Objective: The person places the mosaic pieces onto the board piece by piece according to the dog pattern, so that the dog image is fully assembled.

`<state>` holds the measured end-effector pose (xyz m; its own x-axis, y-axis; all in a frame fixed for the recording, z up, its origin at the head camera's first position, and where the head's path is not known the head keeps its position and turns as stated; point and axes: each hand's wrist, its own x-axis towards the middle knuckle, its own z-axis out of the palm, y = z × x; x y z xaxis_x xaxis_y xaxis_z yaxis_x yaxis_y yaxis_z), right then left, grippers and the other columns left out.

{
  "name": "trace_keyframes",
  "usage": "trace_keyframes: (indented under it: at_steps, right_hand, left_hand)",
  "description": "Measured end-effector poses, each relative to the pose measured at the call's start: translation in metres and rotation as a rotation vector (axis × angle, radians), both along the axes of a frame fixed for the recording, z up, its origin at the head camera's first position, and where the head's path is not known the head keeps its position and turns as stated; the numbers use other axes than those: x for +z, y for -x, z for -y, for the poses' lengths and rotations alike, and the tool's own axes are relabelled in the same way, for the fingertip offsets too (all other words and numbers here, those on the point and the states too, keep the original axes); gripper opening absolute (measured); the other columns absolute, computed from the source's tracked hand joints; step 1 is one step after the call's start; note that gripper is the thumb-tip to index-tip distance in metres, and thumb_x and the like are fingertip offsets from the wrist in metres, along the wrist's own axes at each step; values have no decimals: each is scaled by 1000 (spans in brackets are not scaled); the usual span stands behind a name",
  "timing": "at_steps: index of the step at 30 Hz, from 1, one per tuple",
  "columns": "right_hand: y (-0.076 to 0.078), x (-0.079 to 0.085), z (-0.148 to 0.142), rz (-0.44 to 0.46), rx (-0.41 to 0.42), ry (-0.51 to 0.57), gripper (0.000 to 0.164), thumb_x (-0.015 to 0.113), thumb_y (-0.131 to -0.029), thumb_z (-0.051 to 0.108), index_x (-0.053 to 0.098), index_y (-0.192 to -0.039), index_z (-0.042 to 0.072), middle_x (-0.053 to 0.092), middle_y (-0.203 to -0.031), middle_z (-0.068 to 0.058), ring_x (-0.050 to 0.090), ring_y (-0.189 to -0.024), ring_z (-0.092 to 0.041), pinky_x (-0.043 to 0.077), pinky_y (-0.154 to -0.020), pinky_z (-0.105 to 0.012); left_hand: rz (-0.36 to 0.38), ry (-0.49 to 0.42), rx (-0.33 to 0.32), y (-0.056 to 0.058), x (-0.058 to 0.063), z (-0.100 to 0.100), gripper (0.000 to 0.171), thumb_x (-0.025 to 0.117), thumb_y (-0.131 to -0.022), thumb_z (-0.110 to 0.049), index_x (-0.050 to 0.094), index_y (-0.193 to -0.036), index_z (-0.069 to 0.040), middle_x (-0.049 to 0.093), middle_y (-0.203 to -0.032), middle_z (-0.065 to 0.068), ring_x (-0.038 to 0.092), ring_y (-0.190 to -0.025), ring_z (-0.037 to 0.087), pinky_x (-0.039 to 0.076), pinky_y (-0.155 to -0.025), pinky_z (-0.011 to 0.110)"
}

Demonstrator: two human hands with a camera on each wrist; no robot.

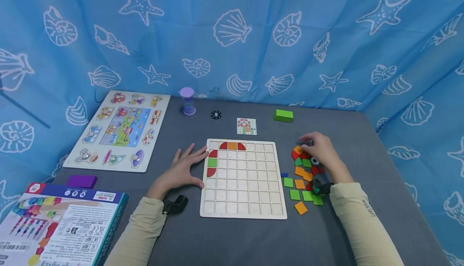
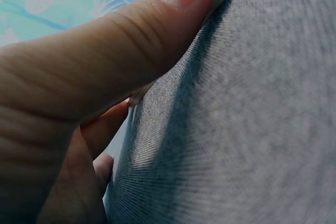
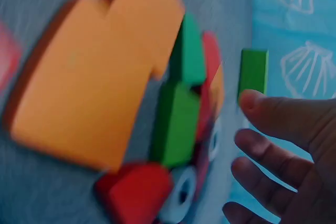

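A wooden grid board lies in the middle of the table. My left hand spreads along its left edge, the thumb and fingertips touching the rim. Red curved pieces flank an orange square in the board's top row. Down the left column, two more sit above and below a green square. My right hand hovers at the far end of the loose pile, fingers loosely bent, nothing visible between them. Orange pieces, green pieces and red pieces lie beside it.
Behind the board lie a pattern card, a black disc, a purple sand timer and a green block. A picture puzzle board, a purple block and a printed box occupy the left.
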<state>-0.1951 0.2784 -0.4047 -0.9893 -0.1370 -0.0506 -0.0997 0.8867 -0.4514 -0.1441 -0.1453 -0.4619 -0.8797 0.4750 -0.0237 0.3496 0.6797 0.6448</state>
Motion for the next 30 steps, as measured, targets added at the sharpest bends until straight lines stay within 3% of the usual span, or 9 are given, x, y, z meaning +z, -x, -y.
trace_keyframes:
  at_steps: [7, 15, 21, 25, 30]
  right_hand:
    - [3, -7, -15, 102, -19, -5, 27, 57, -86, 13, 61, -109, 0, 51, -108, -22, 48, -83, -29, 45, -70, -41]
    - [3, -7, -19, 114, -29, -33, 26, 56, -85, 10, 60, -109, -1, 49, -108, -23, 47, -88, -33, 43, -75, -47]
    - [3, -8, -18, 90, -43, -51, 27, 58, -85, 15, 61, -107, -1, 51, -106, -22, 50, -83, -30, 46, -70, -43]
    - [3, -6, -5, 19, -34, -26, 26, 60, -83, 16, 62, -104, 0, 53, -101, -20, 49, -78, -27, 45, -64, -38]
    - [2, 1, 42, -42, 79, 38, 23, 63, -81, 15, 64, -102, 4, 57, -95, -13, 48, -78, -24, 41, -61, -33]
  left_hand:
    - [-5, 5, -5, 1, -3, 0, 105, 75, -53, -55, 27, -141, -25, 20, -147, -6, -1, -137, 26, -9, -102, 55]
    - [-6, 6, -7, 2, -2, -1, 104, 76, -53, -54, 26, -141, -25, 20, -147, -6, -1, -137, 26, -9, -102, 56]
    - [-1, 14, 0, 2, -2, -1, 105, 75, -53, -55, 26, -141, -26, 20, -147, -7, -1, -137, 26, -9, -102, 55]
    - [4, 17, 8, 1, -2, 0, 105, 76, -53, -54, 27, -141, -25, 20, -147, -6, -1, -137, 26, -9, -102, 55]
    - [-1, 19, 16, 0, -1, 0, 104, 76, -53, -52, 27, -141, -24, 21, -147, -5, 0, -137, 27, -8, -102, 56]
